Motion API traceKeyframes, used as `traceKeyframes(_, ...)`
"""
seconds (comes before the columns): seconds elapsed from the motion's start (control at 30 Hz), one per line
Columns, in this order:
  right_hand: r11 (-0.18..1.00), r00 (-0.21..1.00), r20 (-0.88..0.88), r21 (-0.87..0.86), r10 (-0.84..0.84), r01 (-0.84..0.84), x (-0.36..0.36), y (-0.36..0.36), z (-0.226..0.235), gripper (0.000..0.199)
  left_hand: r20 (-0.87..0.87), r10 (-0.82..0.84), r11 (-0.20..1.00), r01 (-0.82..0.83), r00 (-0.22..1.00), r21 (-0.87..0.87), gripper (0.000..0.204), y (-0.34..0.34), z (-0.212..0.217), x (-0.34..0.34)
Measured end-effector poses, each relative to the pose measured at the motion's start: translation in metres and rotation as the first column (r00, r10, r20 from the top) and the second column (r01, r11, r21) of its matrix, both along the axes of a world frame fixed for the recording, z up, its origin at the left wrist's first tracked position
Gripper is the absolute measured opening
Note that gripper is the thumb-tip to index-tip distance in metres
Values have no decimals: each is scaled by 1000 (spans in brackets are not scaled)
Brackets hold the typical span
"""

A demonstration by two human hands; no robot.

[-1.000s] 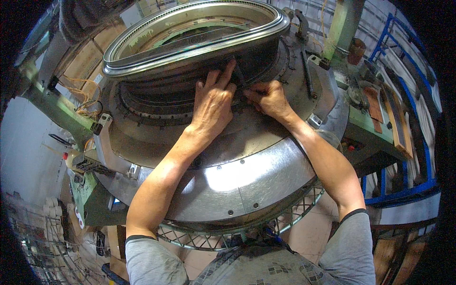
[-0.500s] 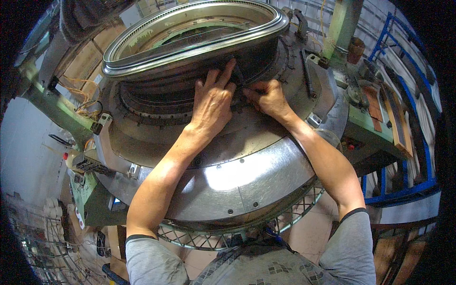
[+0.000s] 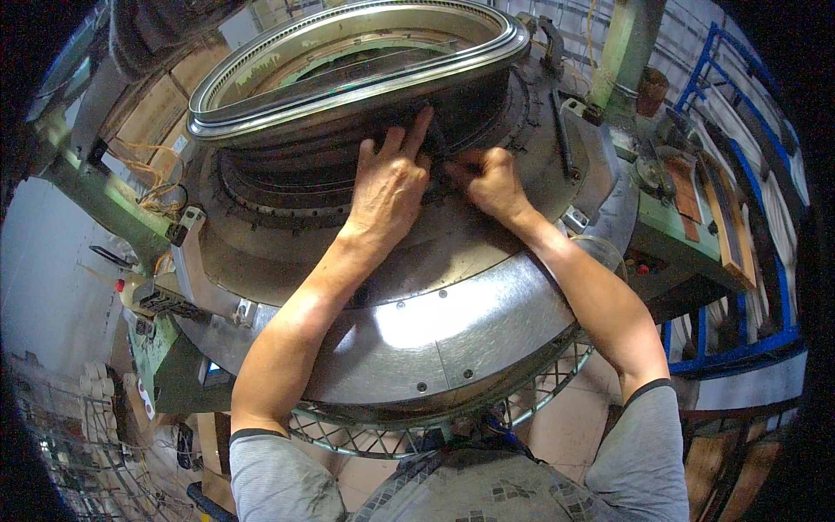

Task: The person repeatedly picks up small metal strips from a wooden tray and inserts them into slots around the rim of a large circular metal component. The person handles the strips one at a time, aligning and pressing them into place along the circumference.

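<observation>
A large round machine fills the middle, with a shiny metal ring [image 3: 365, 109] on top of a dark cylinder [image 3: 296, 165]. My left hand [image 3: 389, 191] lies against the cylinder's near side, fingers stretched and the forefinger pointing up under the ring. Just right of it, my right hand [image 3: 497, 184] is closed, thumb and forefinger pinched together low at the cylinder's foot. Whatever sits in that pinch is lost in dark shadow. Below both wrists spreads a wide polished metal plate [image 3: 417, 326] with small screws.
Green machine posts [image 3: 622, 52] rise around the ring. A black bar [image 3: 564, 143] stands on the plate's right side. On the right are a green ledge [image 3: 670, 222] and a blue rack [image 3: 739, 352] with white material. A lattice guard [image 3: 365, 435] curves below the plate.
My right hand has shifted very slightly, its fist turning a little at the cylinder's foot. The left hand stays nearly in place, its fingers moved only a touch.
</observation>
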State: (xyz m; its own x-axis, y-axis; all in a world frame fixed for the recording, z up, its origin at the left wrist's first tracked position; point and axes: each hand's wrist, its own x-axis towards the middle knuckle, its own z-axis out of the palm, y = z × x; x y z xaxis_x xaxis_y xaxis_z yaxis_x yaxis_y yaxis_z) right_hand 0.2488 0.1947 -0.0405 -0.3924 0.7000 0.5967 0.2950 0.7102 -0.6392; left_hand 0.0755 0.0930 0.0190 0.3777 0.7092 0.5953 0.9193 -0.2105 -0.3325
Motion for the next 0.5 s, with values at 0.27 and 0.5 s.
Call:
traceKeyframes(0.27,988,974,210,141,-87,58,-5,-21,1,14,62,37,967,-20,997,-255,13,-4,7,-4)
traceKeyframes(0.5,992,974,188,18,-124,123,-7,-28,7,19,168,-21,940,77,986,-334,14,-11,17,-10)
